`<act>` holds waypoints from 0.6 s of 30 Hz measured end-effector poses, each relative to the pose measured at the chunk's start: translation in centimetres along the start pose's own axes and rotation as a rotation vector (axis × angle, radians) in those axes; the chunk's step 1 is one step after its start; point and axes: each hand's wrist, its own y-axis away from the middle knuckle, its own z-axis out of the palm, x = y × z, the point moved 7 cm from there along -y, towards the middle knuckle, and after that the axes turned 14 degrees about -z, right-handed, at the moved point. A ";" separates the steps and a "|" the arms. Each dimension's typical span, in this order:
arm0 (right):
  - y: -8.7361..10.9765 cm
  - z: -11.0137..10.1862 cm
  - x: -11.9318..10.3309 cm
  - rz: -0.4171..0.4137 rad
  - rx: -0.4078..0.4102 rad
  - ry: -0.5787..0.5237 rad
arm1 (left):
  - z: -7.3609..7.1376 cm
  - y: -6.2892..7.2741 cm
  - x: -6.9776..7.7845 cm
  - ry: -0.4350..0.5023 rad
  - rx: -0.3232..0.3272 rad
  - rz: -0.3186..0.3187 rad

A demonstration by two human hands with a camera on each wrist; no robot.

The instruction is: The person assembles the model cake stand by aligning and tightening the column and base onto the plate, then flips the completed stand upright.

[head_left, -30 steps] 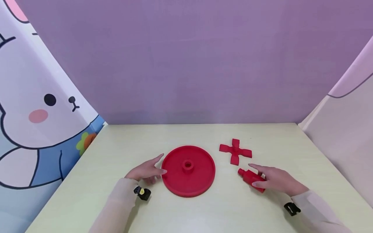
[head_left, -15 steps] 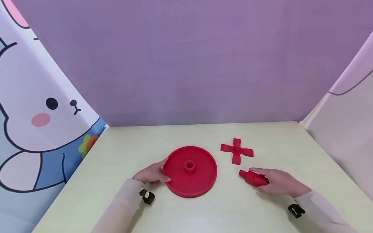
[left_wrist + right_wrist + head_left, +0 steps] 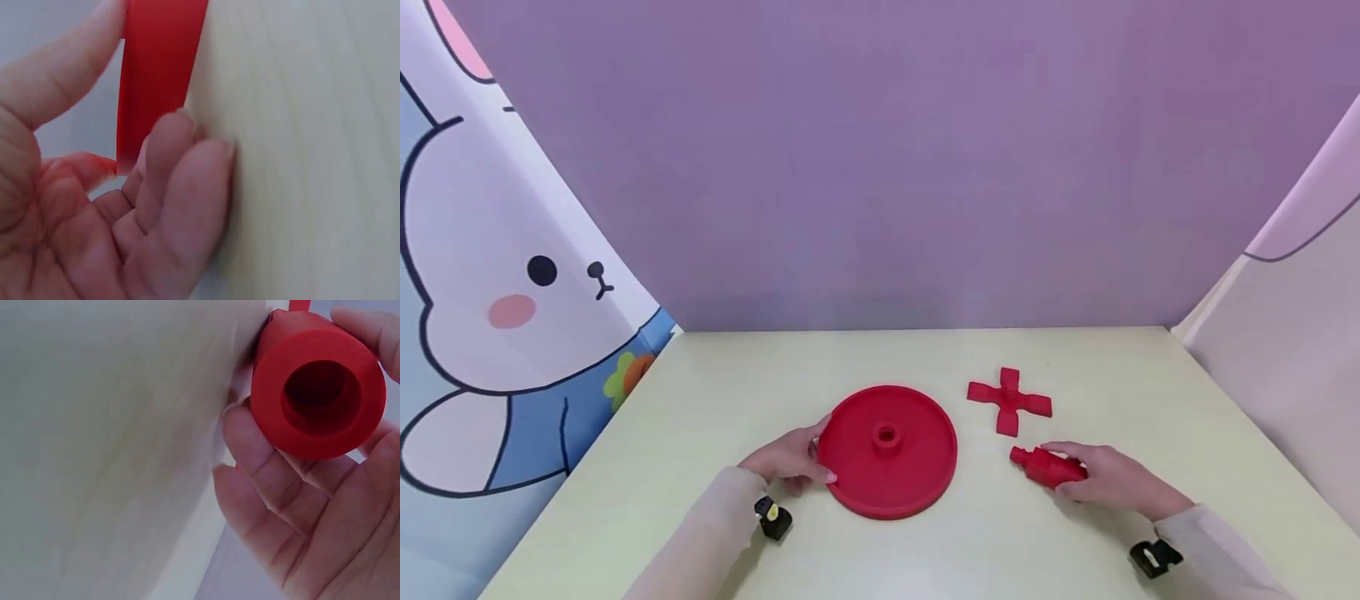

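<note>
A red round disc (image 3: 917, 458) with a raised rim and a hollow central boss lies on the table. My left hand (image 3: 786, 460) holds its left edge, thumb at the rim and fingers curled at the side; the left wrist view shows the disc's edge (image 3: 159, 69) between them. To the right, my right hand (image 3: 1118, 480) grips a red bottle-shaped piece (image 3: 1043, 467) by its wide end, narrow neck pointing left. In the right wrist view, the piece's hollow round base (image 3: 269, 394) faces the camera, with fingers beneath and thumb beside it.
A red four-armed cross piece (image 3: 1009, 403) lies behind the bottle-shaped piece, right of the disc. The pale table (image 3: 925, 558) ends at a purple backdrop (image 3: 880, 167). A cartoon-printed panel (image 3: 467, 250) stands at left, a pale one (image 3: 1292, 333) at right.
My left hand has moved slightly right and its thumb and fingers have closed on the disc's edge. My right fingers have closed round the bottle-shaped piece, which has turned slightly.
</note>
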 end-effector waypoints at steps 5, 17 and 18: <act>-0.3 0.4 -0.2 -0.043 0.030 -0.050 | 0.0 0.3 -0.1 -0.003 0.017 0.008; -1.1 0.3 -1.1 -0.069 0.087 -0.030 | 0.1 0.0 -0.2 -0.015 0.040 -0.022; -1.2 0.4 -1.2 -0.069 0.091 -0.029 | 0.1 0.1 -0.3 -0.014 0.044 -0.028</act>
